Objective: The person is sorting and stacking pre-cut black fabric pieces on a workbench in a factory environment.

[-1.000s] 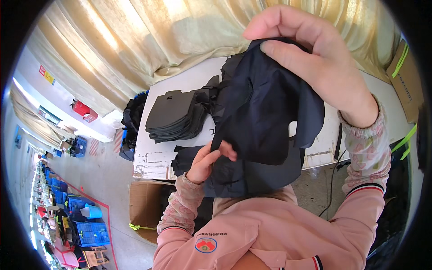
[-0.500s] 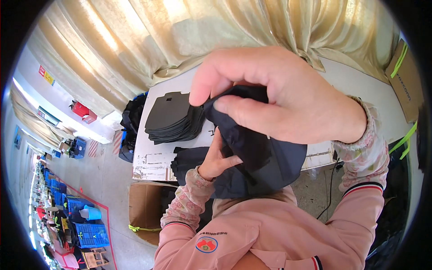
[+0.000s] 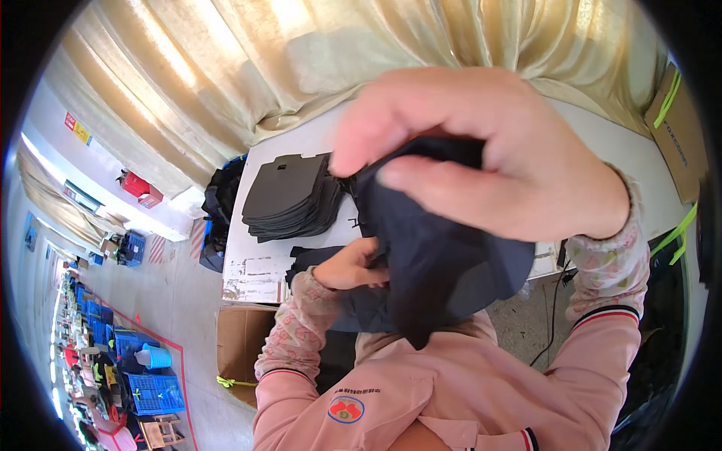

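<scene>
Hanging lower now, black fabric [image 3: 432, 259]

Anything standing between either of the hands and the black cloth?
Nothing visible: the right hand holds the black cloth by its upper edge, and the left hand is at its left edge, no object showing between.

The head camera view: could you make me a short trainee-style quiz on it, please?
1. True or false: the flat, dark grey panels are stacked on the white table.

2. Which hand sits higher in the picture, its grip on the limp, black fabric piece? a) left; b) right.

3. Fill in: the open, brown cardboard box stands on the floor to the person's ____ side.

Key: 1 true; 2 b, the right hand; 3 left.
</scene>
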`<state>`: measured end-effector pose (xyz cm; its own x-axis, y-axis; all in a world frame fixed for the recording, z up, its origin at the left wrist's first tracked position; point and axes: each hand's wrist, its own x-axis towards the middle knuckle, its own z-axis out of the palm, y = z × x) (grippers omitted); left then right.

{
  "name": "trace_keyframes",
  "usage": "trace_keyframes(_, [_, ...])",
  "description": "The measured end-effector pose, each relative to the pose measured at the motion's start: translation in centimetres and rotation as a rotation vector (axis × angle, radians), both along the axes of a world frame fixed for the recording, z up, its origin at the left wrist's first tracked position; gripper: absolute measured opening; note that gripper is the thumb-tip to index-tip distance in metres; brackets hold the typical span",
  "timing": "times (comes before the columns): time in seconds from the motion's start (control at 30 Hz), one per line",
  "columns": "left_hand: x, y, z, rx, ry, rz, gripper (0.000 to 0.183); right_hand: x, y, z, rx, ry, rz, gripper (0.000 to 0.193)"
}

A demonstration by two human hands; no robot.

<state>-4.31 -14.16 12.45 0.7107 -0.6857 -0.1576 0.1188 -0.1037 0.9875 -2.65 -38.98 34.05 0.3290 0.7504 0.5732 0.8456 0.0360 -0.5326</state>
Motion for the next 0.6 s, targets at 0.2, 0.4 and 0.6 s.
trace_keyframes(0.2, [-2.6,10.4,-1.1,0.394,0.057,0.251,0.025,0.4,-6.3,-4.1,-0.038,0.405,-0.173,0.024])
trace_keyframes(0.4, [-6.8,17.0,1.5,0.634,0.125,0.373,0.014,-0.9,-9.6,-14.7,-0.317,0.838,-0.188,0.025])
trace_keyframes(0.6, [-4.8,16.8,-1.1,0.821,0.072,0.373,0.017,0.3,-9.1,-23.8,-0.518,0.602,-0.331,0.029])
